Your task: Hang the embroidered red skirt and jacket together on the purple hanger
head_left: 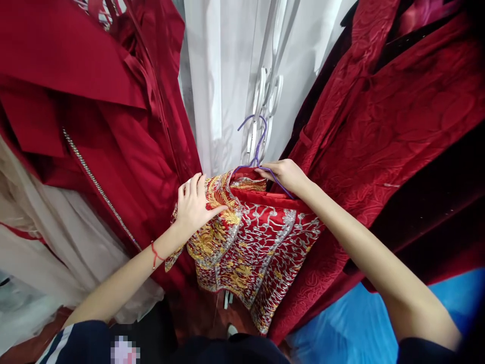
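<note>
Between rows of hanging formal wear, a person in dark sleeves (pixel 85 344) handles a red jacket (pixel 253 247) densely embroidered in gold and silver, its body hanging tilted below both hands at the center of the view. The left hand (pixel 193 205) lies over the gold-worked shoulder, fingers slightly apart and thumb stretched away from them across the embroidery; a thin red bracelet (pixel 154 255) circles that wrist. At the neckline, the right hand (pixel 286 177) reaches in with its fingers close together, touching a purple hanger (pixel 258 155); one arm of the hanger crosses the hand, and whether the fingers are clamped on it or on the collar cannot be told. The hanger's hook rises above the collar, in front of white looped fittings (pixel 259 91) and pale drapery (pixel 215 65). To the left hangs a smooth red gown (pixel 117 156) beside a line of glittering trim (pixel 99 187), with cream fabric (pixel 64 237) below. To the right, a red garment with a raised pattern (pixel 364 151) hangs just beside the jacket, above bright blue fabric (pixel 341 323).
</note>
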`<state>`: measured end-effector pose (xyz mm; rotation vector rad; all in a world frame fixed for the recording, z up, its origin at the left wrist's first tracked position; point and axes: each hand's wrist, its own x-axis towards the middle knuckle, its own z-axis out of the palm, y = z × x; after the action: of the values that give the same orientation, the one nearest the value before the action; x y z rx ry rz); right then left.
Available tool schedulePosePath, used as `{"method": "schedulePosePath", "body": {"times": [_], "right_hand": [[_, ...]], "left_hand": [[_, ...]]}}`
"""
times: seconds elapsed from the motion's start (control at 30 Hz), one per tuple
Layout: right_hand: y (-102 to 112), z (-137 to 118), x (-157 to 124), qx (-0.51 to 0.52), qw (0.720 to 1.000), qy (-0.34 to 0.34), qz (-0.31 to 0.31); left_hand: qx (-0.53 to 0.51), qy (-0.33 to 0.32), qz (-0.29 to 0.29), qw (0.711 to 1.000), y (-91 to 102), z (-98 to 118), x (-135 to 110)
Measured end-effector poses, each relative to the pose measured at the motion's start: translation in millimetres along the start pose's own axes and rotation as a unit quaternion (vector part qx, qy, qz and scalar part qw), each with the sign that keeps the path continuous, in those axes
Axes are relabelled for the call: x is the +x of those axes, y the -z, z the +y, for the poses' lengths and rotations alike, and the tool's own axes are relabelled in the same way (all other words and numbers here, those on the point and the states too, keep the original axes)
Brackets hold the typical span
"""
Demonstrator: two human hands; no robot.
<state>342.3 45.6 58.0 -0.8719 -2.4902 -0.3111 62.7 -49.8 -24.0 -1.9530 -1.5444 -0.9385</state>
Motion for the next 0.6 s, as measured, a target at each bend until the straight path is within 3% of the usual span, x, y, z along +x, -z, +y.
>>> {"method": "schedulePosePath", "body": {"times": [0.07, 0.17, 0.27, 0.37, 0.47, 0.53, 0.6], "right_hand": [[2, -1, -1, 0.009, 1.0, -0.003, -0.002], [5, -2, 0, 0.005, 1.0, -0.003, -0.01], [7, -2, 3, 0.004, 1.0, 0.021, -0.022], [7, 1, 6, 0.015, 0.999, 0.043, -0.022], [6, 5, 3, 0.017, 0.999, 0.045, -0.013], [6, 8, -1, 0.018, 0.999, 0.036, -0.01], [7, 10, -5, 0.028, 0.999, 0.024, -0.01]], "left_hand": [[-0.001, 0.005, 0.013, 1.0, -8.5, -12, -9], [-0.007, -0.012, 0.011, 1.0, -15.7, -46, -5], [-0.023, -0.048, -0.015, 0.998, -16.8, -84, 21], [-0.062, -0.044, -0.037, 0.996, -22.5, -105, 57], [-0.136, -0.003, -0.131, 0.982, -37.0, -110, 83], [-0.208, 0.014, -0.227, 0.951, -46.5, -109, 88], [-0.261, 0.018, -0.279, 0.924, -50.6, -107, 85]]}}
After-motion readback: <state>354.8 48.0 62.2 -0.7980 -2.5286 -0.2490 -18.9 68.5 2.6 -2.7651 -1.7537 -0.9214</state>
